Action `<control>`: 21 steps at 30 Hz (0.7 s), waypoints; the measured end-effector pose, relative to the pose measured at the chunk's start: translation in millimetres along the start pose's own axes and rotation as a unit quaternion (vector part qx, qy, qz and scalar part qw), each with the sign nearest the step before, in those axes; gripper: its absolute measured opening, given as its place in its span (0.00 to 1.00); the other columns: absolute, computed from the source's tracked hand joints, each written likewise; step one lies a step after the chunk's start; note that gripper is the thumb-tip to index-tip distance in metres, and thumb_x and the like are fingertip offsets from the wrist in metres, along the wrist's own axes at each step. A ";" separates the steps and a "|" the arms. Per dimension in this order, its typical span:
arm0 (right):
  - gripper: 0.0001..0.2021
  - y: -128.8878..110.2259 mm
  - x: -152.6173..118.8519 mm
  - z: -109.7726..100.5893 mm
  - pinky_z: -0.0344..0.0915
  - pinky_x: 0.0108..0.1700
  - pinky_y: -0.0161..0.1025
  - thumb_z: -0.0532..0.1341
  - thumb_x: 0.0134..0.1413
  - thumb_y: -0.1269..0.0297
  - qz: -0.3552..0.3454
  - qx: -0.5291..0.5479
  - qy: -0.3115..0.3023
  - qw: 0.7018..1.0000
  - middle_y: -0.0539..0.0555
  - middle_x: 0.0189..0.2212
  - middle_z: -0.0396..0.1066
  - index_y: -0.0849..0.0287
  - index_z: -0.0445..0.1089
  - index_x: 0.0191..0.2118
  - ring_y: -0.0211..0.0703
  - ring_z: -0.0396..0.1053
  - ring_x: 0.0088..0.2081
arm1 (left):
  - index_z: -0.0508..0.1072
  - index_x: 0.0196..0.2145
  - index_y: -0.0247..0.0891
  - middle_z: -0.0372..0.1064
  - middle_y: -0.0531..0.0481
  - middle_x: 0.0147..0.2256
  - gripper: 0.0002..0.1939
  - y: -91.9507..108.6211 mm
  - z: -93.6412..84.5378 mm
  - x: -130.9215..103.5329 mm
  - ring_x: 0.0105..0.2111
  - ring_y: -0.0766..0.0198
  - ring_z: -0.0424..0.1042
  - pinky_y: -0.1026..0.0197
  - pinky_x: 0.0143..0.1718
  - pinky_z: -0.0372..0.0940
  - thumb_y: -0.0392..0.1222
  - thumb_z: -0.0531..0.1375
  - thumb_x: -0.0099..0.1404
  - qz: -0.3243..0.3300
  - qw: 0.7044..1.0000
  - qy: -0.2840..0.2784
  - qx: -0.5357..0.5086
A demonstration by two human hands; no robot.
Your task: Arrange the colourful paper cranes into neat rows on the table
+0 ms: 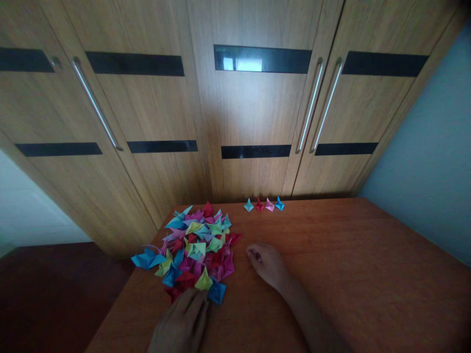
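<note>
A heap of folded paper pieces (198,248), which look like origami cranes in blue, red, pink, yellow and green, lies on the left of the wooden table. At the heap's near edge, my left hand (182,318) lies with its fingers stretched out, touching or almost touching a red piece (172,294) and a yellow piece (203,280). A blue piece (217,291) is just right of those fingertips. My right hand (268,265) rests on the table right of the heap, its fingers curled in and no object visible in them.
Several folded pieces stand in a row along the table's back edge, among them a red one (259,205) and a pink one (270,205). Behind the brown table (346,274) rises a wooden wardrobe (253,110) with long metal handles. A light blue wall (427,162) borders the right side.
</note>
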State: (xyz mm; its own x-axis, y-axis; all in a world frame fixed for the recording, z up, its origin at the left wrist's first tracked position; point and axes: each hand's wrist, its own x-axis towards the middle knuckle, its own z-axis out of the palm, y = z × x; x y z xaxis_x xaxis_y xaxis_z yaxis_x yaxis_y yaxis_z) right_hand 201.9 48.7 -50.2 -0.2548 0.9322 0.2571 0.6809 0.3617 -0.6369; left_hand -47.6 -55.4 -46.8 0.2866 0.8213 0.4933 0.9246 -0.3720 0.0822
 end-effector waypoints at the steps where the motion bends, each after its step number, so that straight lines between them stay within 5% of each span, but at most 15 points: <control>1: 0.11 0.5 -0.1 0.3 0.58 0.33 0.32 0.53 0.56 0.67 -0.002 0.002 0.001 1.000 0.50 0.27 0.72 0.56 0.73 0.33 0.37 0.66 0.29 | 0.74 0.38 0.46 0.75 0.50 0.37 0.13 -0.9 -1.7 -0.7 0.33 0.60 0.75 0.62 0.34 0.71 0.39 0.51 0.64 0.002 1.000 0.015 -0.002; 6: 0.11 3.1 1.1 2.1 0.59 0.33 0.32 0.53 0.56 0.64 0.008 0.086 0.019 0.996 0.51 0.27 0.71 0.57 0.73 0.33 0.37 0.66 0.29 | 0.74 0.40 0.43 0.74 0.48 0.38 0.12 -6.9 -15.1 6.6 0.36 0.59 0.75 0.59 0.39 0.71 0.42 0.52 0.64 -0.020 0.995 0.096 -0.004; 10: 0.12 0.4 1.7 -1.6 0.62 0.34 0.33 0.55 0.55 0.59 0.030 0.246 0.015 0.969 0.51 0.28 0.70 0.58 0.72 0.38 0.38 0.67 0.31 | 0.73 0.40 0.43 0.73 0.48 0.38 0.11 -3.2 -22.5 39.6 0.37 0.59 0.74 0.59 0.39 0.70 0.42 0.53 0.64 -0.027 0.990 0.127 -0.054; 15: 0.16 -4.6 -0.9 -18.8 0.63 0.35 0.33 0.61 0.50 0.54 0.047 0.373 0.030 0.926 0.50 0.31 0.68 0.56 0.70 0.43 0.37 0.65 0.32 | 0.73 0.40 0.40 0.72 0.47 0.38 0.11 16.5 -11.7 99.4 0.38 0.62 0.72 0.61 0.41 0.68 0.36 0.53 0.64 0.020 0.979 0.073 -0.189; 21: 0.19 5.2 -0.5 -40.9 0.62 0.35 0.34 0.61 0.50 0.52 0.032 0.357 0.108 0.927 0.48 0.28 0.65 0.56 0.69 0.46 0.37 0.63 0.31 | 0.73 0.39 0.40 0.72 0.49 0.36 0.11 39.8 15.1 146.5 0.37 0.64 0.71 0.62 0.41 0.66 0.33 0.53 0.63 0.065 0.957 -0.006 -0.281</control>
State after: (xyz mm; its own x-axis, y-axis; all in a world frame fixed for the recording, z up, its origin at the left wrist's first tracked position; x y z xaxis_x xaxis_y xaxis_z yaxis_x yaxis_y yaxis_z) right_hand 233.7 49.6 -24.0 -0.0341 0.9554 0.2932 0.0416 0.2945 -0.9548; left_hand 35.0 56.6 15.6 0.3961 0.7555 0.5218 0.6002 -0.6431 0.4756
